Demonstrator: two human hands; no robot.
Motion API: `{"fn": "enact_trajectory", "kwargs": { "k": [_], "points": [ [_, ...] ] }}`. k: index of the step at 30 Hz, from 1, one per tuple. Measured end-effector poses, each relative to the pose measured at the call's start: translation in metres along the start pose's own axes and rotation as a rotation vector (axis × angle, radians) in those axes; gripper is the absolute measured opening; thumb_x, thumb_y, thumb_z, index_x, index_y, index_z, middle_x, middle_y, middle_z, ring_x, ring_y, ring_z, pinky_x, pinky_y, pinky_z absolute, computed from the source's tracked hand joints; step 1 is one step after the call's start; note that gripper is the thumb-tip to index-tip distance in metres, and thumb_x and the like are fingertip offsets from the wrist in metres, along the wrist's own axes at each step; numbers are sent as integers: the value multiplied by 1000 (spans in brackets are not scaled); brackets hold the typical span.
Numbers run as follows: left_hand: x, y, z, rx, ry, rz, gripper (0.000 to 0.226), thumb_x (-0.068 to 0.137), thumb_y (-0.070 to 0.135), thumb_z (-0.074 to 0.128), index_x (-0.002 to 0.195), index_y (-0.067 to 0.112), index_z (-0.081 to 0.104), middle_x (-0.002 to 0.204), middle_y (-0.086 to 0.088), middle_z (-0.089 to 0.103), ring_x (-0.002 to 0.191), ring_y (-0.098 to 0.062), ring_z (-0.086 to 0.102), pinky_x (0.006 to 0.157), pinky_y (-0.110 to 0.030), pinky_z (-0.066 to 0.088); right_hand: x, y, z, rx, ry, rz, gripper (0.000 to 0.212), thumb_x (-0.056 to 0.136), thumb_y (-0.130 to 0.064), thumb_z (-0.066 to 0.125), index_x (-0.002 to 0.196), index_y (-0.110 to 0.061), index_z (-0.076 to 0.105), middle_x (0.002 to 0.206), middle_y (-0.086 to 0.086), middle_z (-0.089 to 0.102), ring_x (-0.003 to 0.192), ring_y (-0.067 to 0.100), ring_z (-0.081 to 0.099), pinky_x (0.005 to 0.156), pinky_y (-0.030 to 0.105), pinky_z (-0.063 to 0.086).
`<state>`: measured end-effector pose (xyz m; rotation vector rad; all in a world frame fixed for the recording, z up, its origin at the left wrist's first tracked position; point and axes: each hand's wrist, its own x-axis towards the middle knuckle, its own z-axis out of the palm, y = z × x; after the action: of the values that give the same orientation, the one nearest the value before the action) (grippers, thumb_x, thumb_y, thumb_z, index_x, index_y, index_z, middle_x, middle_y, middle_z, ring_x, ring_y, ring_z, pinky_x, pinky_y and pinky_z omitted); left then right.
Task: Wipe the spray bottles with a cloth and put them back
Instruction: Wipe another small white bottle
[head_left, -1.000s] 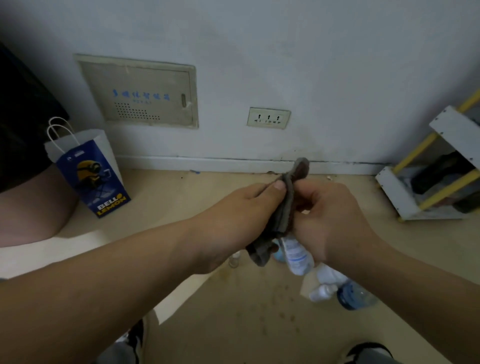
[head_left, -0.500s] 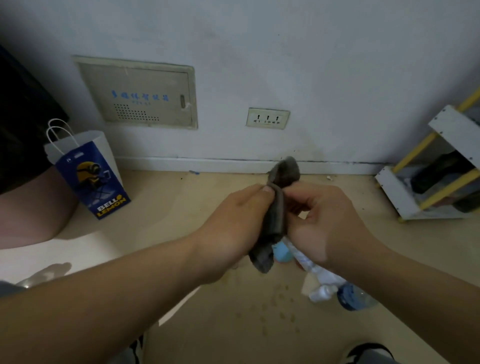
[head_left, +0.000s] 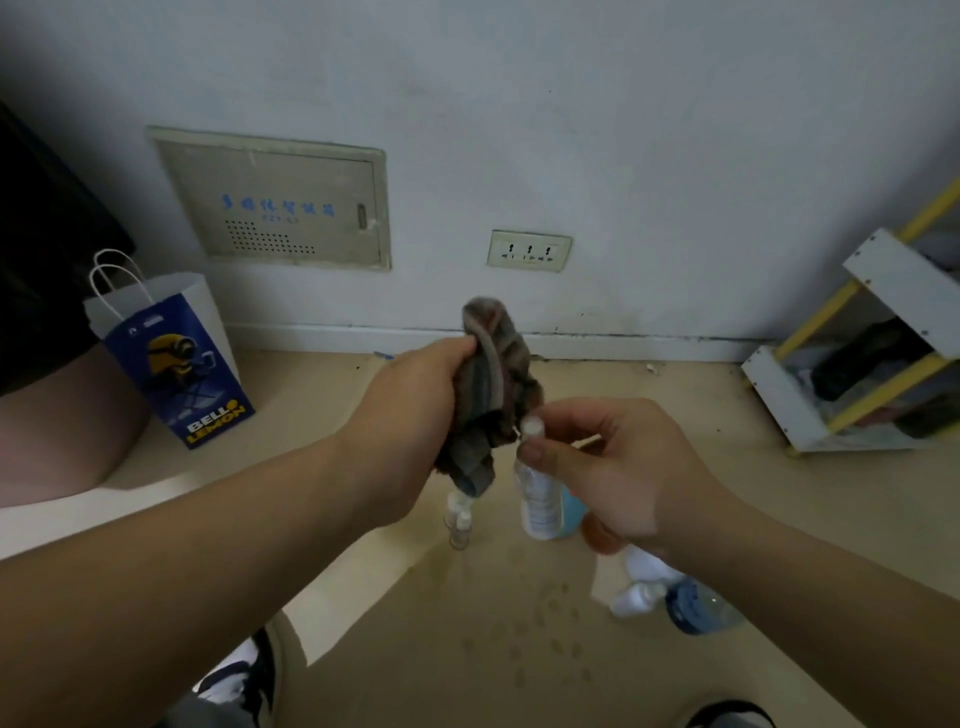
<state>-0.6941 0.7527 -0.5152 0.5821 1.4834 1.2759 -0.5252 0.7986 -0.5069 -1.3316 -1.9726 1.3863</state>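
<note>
The cloth (head_left: 493, 374) is gripped in a bunch by the curled fingers of the left hand (head_left: 410, 415), with a loose tail hanging below the fist. The bottle (head_left: 540, 501) is pinched near its cap by the thumb and fingers of the right hand (head_left: 618, 467), and its body hangs free beneath the fingertips. The cap is seen just beside the cloth; whether the two touch cannot be told. The wiping seems to be under way. For a good wipe, the cloth should be wrapped round the body below the right fingertips and drawn down its length while the bottle is turned. The pinch should then be shifted lower, so that the neck hidden under the fingers is also reached. The cap should not be pressed, lest spray be released. More bottles (head_left: 460, 527) are seen on the floor (head_left: 415, 649) beneath both hands, where this one is probably to be set back upright.
</note>
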Motion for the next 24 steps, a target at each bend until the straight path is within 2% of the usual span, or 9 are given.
{"fn": "enact_trajectory", "kwargs": {
  "k": [3, 6, 8, 10, 12, 14, 16, 20, 24],
  "points": [
    [-19, -7, 11, 387, -196, 385, 35, 110, 35, 41, 112, 19, 72, 104, 0, 76, 98, -17, 72, 93, -42, 57, 3, 3, 0, -29, -20, 36, 25, 91, 4, 66, 76, -15, 73, 61, -8, 66, 38, -2, 48, 37, 9, 33],
    [-20, -27, 21, 374, -264, 500, 35, 110, 34, 38, 131, 28, 66, 123, 11, 70, 118, -3, 63, 105, -27, 48, 8, 5, 2, -62, 13, 17, 37, 87, 15, 55, 67, -16, 60, 44, -14, 55, 42, -5, 52, 42, 7, 36],
    [-11, -29, 20, 245, -134, 364, 36, 111, 34, 37, 117, 20, 70, 107, 3, 75, 100, -11, 70, 86, -25, 56, 7, 1, 3, 14, 53, -29, 30, 91, 9, 61, 76, -15, 71, 51, -19, 63, 48, -9, 55, 51, 6, 43],
    [-6, -30, 15, 162, -92, 65, 38, 111, 35, 39, 105, 14, 71, 86, -6, 77, 76, -20, 73, 62, -24, 57, 8, -1, 0, 94, 133, -82, 16, 94, -6, 69, 92, -17, 80, 72, -13, 76, 68, -4, 67, 73, 22, 59],
    [-8, -34, 13, 84, -223, -196, 40, 109, 40, 42, 108, 9, 69, 82, -16, 74, 71, -34, 70, 66, -37, 60, 9, -1, -6, 170, 183, -69, 10, 94, -19, 71, 99, -22, 80, 89, -3, 80, 86, 10, 75, 84, 48, 63],
    [-12, -36, 12, -20, -287, -357, 45, 106, 46, 45, 112, 8, 69, 83, -17, 71, 74, -34, 67, 77, -44, 59, 11, -2, -12, 218, 196, -33, 10, 95, -25, 71, 102, -25, 79, 95, -2, 80, 90, 17, 77, 82, 62, 60],
    [-10, -31, 11, -144, -283, -419, 47, 103, 47, 48, 114, 6, 67, 89, -19, 65, 74, -32, 64, 74, -39, 56, 12, -1, -12, 271, 193, -10, 10, 95, -25, 70, 102, -26, 78, 98, -2, 80, 89, 18, 78, 84, 67, 57],
    [-9, -23, 10, -160, -209, -424, 48, 100, 42, 52, 122, 1, 65, 95, -21, 60, 87, -34, 65, 92, -44, 58, 11, -5, -9, 295, 142, -14, 9, 95, -27, 71, 101, -24, 76, 98, -1, 79, 89, 18, 78, 90, 68, 54],
    [-3, -21, 12, -69, -64, -321, 43, 101, 41, 53, 119, 4, 66, 80, -17, 62, 73, -33, 66, 70, -37, 59, 11, -9, -16, 2, 165, 11, 42, 91, -54, 67, 84, -13, 74, 80, 15, 72, 62, 15, 70, 63, 55, 61]
  ]
}}
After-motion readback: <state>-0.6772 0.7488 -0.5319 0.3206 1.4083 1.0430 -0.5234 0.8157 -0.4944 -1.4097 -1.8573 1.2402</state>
